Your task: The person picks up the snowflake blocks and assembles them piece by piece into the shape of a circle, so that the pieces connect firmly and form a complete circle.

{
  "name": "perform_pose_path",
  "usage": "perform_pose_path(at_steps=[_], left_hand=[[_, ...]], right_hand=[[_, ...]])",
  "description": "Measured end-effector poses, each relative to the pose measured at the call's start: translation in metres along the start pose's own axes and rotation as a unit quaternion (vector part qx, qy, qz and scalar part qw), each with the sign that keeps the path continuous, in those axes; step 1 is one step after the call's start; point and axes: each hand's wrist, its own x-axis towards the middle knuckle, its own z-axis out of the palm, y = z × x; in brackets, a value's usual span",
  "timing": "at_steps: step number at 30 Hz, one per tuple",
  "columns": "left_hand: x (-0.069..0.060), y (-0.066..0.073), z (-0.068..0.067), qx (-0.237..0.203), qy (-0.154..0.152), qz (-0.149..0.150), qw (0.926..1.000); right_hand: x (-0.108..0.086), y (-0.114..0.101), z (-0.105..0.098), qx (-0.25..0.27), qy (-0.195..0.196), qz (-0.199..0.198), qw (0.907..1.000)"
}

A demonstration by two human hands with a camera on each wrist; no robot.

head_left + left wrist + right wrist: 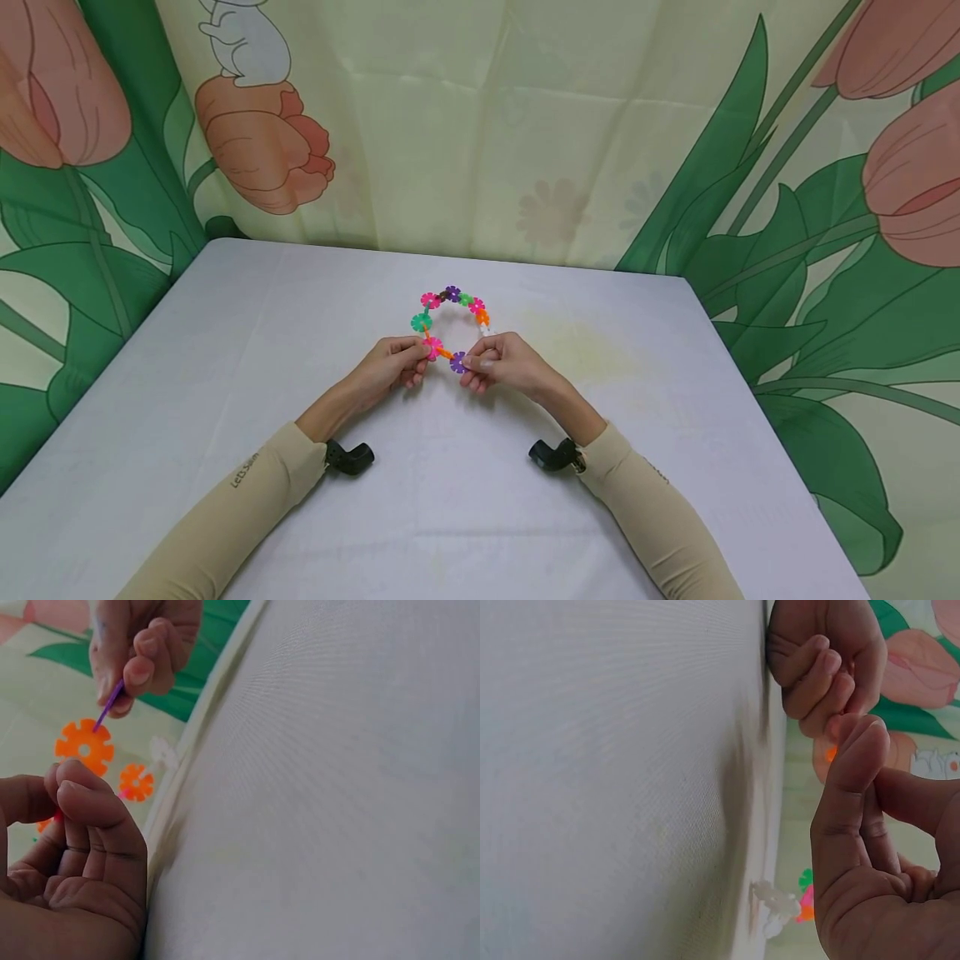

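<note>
A ring of small plastic snowflake discs, slotted together edge to edge in several colours, is held up over the middle of the table. My left hand pinches a pink snowflake disc at the ring's near left. At the near side, my right hand pinches a purple snowflake disc between thumb and fingers. Between these two sits an orange disc, broad face showing in the left wrist view, touching the edge-on purple one. White discs at the ring's right side are partly hidden behind my right hand in the head view.
A white cloth covers the table. Behind it hangs a curtain printed with tulips and a rabbit. Black wrist cameras sit at both sleeve cuffs.
</note>
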Motion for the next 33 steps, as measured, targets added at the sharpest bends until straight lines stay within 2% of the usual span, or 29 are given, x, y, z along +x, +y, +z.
perform_pose_path(at_steps=[14,28,33], left_hand=[[-0.0023,0.0000,0.0041,-0.017,-0.001,0.017,0.9997],[-0.0002,0.0016,0.0032,0.011,0.004,-0.006,0.9999],[-0.0020,0.0038,0.0053,0.005,0.001,-0.012,0.9999]], right_hand=[[-0.0034,-0.0008,0.0026,0.001,-0.002,-0.018,0.9998],[-0.0014,0.0008,0.0043,0.019,0.008,-0.028,0.9994],[-0.0002,0.0017,0.0062,0.039,0.020,-0.050,0.9978]])
